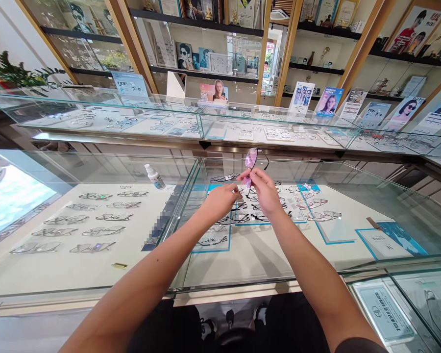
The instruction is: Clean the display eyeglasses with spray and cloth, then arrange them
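A pair of glasses (251, 159) with pinkish lenses and thin dark temples is held up above the glass counter, turned nearly on its side. My right hand (265, 190) has its fingers closed on the frame near the middle and lower lens. Just to the left, my left hand (222, 200) is closed, its fingertips close to the lower part of the glasses; what it holds, if anything, is too small to tell. Beneath both hands, rows of glasses (260, 216) lie inside the display case.
A white spray bottle (155, 177) stands on the counter glass at the left. More glasses (114, 217) lie in the left case (132, 274). Behind is a second glass showcase (200, 122) with upright cards (302, 98). Shelves line the wall.
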`<state>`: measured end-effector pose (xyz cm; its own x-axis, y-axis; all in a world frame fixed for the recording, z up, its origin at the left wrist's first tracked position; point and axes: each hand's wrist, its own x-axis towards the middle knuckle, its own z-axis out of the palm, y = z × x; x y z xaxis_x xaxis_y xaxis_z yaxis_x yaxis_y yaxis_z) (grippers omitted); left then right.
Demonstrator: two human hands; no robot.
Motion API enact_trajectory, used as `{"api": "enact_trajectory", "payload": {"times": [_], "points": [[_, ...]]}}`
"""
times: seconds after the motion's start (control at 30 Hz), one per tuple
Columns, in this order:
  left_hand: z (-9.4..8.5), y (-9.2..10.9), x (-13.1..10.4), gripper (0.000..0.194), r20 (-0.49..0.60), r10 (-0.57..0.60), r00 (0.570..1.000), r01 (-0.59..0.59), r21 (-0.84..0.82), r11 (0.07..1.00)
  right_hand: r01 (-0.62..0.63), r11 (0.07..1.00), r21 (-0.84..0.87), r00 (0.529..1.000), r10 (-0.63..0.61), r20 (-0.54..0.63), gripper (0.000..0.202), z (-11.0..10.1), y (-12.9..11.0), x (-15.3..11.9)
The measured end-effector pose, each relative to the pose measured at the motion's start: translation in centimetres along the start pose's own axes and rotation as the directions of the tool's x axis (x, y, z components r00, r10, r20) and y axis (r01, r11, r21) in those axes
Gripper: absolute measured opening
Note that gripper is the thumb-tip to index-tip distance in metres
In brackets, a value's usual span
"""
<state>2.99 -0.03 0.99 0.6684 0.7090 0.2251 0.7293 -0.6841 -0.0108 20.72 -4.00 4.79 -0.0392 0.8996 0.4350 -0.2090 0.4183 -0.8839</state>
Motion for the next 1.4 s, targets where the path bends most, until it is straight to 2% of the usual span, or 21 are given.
{"api": "enact_trajectory", "payload": {"times": [0.17,0.37,0.6,0.67,0.77,0.83,0.87,0.93,1.0,1.03,1.07,1.13,1.23,1.33,1.4], "points": [[0.1,0.0,0.0,0.041,0.009,0.009,1.0,-0.009,0.006,1.0,0.003,1.0,-0.001,1.0,-0.003,0.003,0.028,0.0,0.0,0.0],[-0.2,-0.6,-0.2,0.041,-0.082,-0.052,0.995,0.055,0.028,0.998,0.015,1.0,0.01,1.0,-0.015,0.0,0.026,0.0,-0.1,0.0],[0.2,0.1,-0.1,0.038,0.0,-0.008,1.0,0.008,0.016,1.0,0.01,1.0,0.024,1.0,-0.01,0.012,0.025,-0.1,0.1,0.0],[-0.2,0.0,-0.3,0.038,-0.03,-0.035,0.999,0.034,-0.046,0.998,0.016,1.0,0.027,1.0,-0.017,0.016,0.025,-0.2,0.1,0.1],[-1.5,-0.9,-0.7,0.031,-0.18,-0.155,0.971,0.097,-0.292,0.951,0.029,0.999,0.024,0.999,-0.029,0.013,0.026,-0.3,0.0,0.1],[-2.4,-1.7,-1.0,0.026,-0.269,-0.315,0.91,0.127,-0.543,0.83,0.032,0.999,0.009,0.999,-0.032,0.005,0.026,-0.4,0.0,0.1],[-2.7,-2.1,-1.1,0.027,-0.264,-0.412,0.872,0.129,-0.687,0.715,0.031,1.0,0.001,1.0,-0.031,0.0,0.027,-0.4,0.0,0.1],[-3.3,-2.6,-1.2,0.036,-0.118,-0.549,0.827,0.109,-0.925,0.363,0.027,1.0,-0.01,1.0,-0.027,-0.007,0.028,-0.4,-0.1,0.1],[-3.7,-2.7,-1.1,0.048,0.088,-0.528,0.845,0.092,-0.996,-0.019,0.026,1.0,-0.006,1.0,-0.026,-0.014,0.027,-0.4,-0.2,0.1],[-3.7,-2.5,-1.1,0.05,0.159,-0.482,0.862,0.092,-0.983,-0.161,0.027,1.0,-0.004,0.999,-0.027,-0.02,0.027,-0.4,-0.2,0.1],[-3.7,-2.3,-1.1,0.05,0.205,-0.434,0.877,0.095,-0.96,-0.262,0.026,1.0,-0.004,0.999,-0.026,-0.027,0.027,-0.4,-0.2,0.1],[-3.6,-1.6,-1.0,0.044,0.243,-0.362,0.9,0.095,-0.92,-0.38,0.023,1.0,-0.004,0.999,-0.023,-0.044,0.027,-0.5,-0.2,0.1],[-3.2,-0.7,-0.9,0.034,0.264,-0.301,0.916,0.098,-0.876,-0.472,0.024,1.0,0.0,0.998,-0.024,-0.058,0.027,-0.6,-0.2,0.2],[-2.9,0.0,-0.9,0.038,0.269,-0.27,0.925,0.101,-0.855,-0.509,0.031,0.999,-0.006,0.997,-0.031,-0.072,0.027,-0.6,-0.1,0.2],[-2.8,0.3,-1.0,0.047,0.262,-0.24,0.935,0.119,-0.866,-0.485,0.033,0.999,-0.02,0.996,-0.035,-0.082,0.026,-0.6,0.1,0.2]]}}
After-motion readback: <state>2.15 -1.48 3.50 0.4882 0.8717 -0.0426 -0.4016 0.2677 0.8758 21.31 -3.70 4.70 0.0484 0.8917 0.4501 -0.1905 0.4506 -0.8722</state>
